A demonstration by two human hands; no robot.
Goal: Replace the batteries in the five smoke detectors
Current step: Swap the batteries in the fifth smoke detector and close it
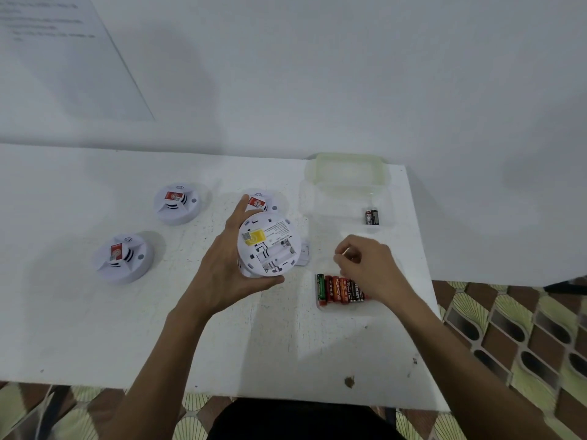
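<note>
The smoke detector (269, 243) being worked on is up off the worktop (95, 328), turned back-side up and tilted toward the camera. Its battery bay is open and, as far as I can see, empty. The left hand (228, 265) grips it by the rim, fingers spread wide round the far edge and thumb under the near edge. Judging by that, the step is loading fresh cells into this unit. The right hand (368, 268) hovers just above the row of batteries (341, 289), which lies to the right of the detector, w/ fingers curled tight into a pinch at the tips. There's a hint of colour between the fingertips, poss. a battery, but the view's too small to tell if it holds one. Next move, I'd judge: bring a cell across to the bay, match polarity, press it in, then a second, then refit the small white cover (303, 254) lying just right of the detector. Three other detectors (177, 203) (123, 258) (262, 201) sit face-up on the worktop, left and behind. Further back right, a clear container (346, 173) holds two batteries (371, 216), prob. spent ones.
</note>
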